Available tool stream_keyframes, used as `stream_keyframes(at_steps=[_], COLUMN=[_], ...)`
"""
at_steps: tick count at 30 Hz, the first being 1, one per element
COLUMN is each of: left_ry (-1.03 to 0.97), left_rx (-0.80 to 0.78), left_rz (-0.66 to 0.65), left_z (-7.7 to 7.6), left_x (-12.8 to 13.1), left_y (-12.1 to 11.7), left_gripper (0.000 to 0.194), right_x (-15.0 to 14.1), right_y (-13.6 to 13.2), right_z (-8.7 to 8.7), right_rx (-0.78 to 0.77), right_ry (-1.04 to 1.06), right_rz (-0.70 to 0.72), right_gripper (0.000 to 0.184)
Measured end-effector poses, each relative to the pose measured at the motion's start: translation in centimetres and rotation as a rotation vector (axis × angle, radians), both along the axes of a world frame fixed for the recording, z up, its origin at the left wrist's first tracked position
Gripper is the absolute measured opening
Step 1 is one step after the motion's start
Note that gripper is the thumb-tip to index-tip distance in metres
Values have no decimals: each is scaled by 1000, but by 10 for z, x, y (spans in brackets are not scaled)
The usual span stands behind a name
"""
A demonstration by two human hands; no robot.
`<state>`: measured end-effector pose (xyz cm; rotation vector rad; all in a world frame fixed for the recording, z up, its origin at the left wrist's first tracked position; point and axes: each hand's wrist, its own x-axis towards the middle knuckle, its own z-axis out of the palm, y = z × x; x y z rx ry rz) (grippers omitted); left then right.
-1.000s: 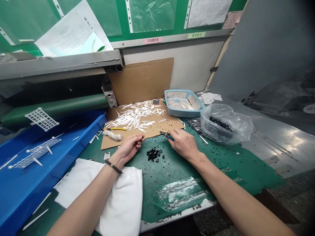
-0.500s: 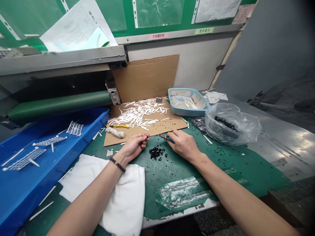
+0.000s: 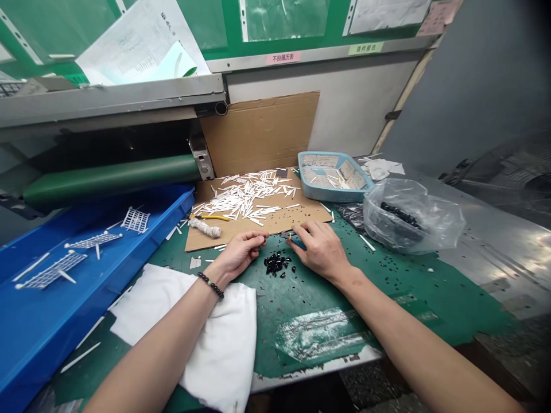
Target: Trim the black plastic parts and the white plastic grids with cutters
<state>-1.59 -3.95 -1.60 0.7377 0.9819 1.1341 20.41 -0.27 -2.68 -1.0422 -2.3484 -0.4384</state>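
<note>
**Left hand** (image 3: 241, 253): fingers curled in toward the thumb, tips drawn together just short of the cardboard's edge; whether they pinch a small piece cannot be told.

**Right hand** (image 3: 322, 251): fingers closed around small blue-handled cutters (image 3: 298, 242), whose metal tips point toward the left hand.

**Black pieces** (image 3: 276, 264): small glossy parts in a loose heap on the green tabletop (image 3: 327, 298), between the hands, with strays scattered nearby.

**Handling (judged)**: the pieces look light, hard and slippery, so they are apt to skitter; fingertips suit them best, one at a time. Take the cutters by their handles.

**Cardboard sheet** (image 3: 228, 241): lies flat beyond the hands, bearing many thin white sticks (image 3: 245, 198) and yellow-handled pliers (image 3: 210, 218).

**Nearby**: a clear plastic bag (image 3: 413, 215) of more black pieces at right; a white cloth (image 3: 224, 327) under the left forearm.
</note>
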Motion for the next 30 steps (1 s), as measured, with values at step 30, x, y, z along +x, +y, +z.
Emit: stream_keyframes(at_steps=[30], left_ry=[224], left_rx=[16], left_rz=[-101], left_z=[6], left_x=[7], left_y=[3], left_gripper=[28], right_x=[-9], right_y=[-8], right_z=[-4], right_rx=[-9], right_ry=[-202], right_rz=[71], right_gripper=[16])
